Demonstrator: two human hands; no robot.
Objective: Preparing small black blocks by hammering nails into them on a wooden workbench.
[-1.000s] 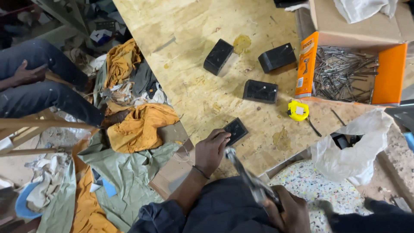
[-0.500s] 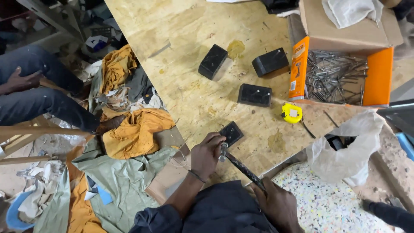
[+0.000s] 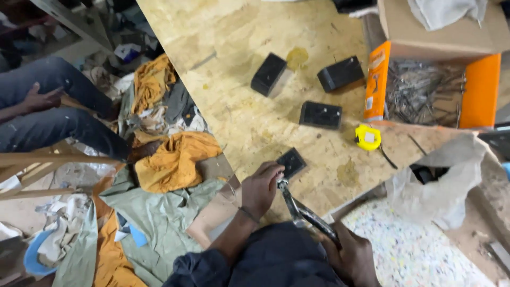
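Left hand: the left hand point(image 3: 260, 188) lies at the near edge of the chipboard sheet point(image 3: 223, 48), its fingers curled down on the corner of a small flat black plate point(image 3: 291, 162). It looks like it presses the plate so it does not slide; how tight the fingers are closed I cannot tell.

Right hand: the right hand point(image 3: 353, 258) is low, off the near edge, with its fingers closed around both handles of the pliers point(image 3: 303, 210). The handles are squeezed nearly together.

Pliers: they reach up from the right hand to the plate, and the nose meets the plate's near corner, just beside the left fingers. If the nose really bites the plate, I cannot tell.

Plate position: near edge of the sheet, well apart from the other black pieces.

Black boxes: three point(image 3: 268, 74), standing in the middle of the sheet, toward its right edge, near each other but not touching.

Flat plates: one.

Tape measure: one, yellow point(image 3: 367, 137), near the right edge, between the boxes and the plate.

Orange carton: one point(image 3: 481, 90), open, at the right edge, full of nails I cannot count.

Plastic bag: one, white point(image 3: 441, 180), at the near right corner.

Other person: one, a hand on a knee point(image 3: 40, 98), well apart on the left side.
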